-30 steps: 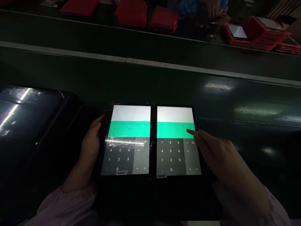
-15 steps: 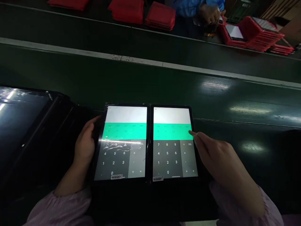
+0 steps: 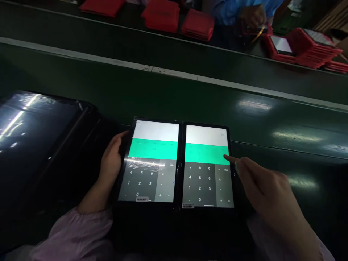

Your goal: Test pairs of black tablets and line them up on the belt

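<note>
Two tablets stand side by side, both lit with a calculator screen: white display on top, green band in the middle, dark number keys below. The left tablet (image 3: 150, 177) wears a glossy, wrinkled film and a small barcode label near its bottom. The right tablet (image 3: 201, 181) has a similar label, and small characters show in its display. My left hand (image 3: 111, 161) grips the left tablet's outer edge, some fingers hidden behind it. My right hand (image 3: 263, 181) holds nothing; its index finger is stretched out to the right edge of the green band, the other fingers curled.
A dark stack (image 3: 51, 119) with a glossy reflective top is at my left. Beyond a pale rail (image 3: 174, 74) lie red pouches (image 3: 161, 16). Across from me, a co-worker's hand (image 3: 254, 16) works beside a stack of red-covered tablets (image 3: 317, 49).
The view has shifted, so everything sits further right. Characters have appeared in the right tablet's display. My right index fingertip is slightly lower on the green band.
</note>
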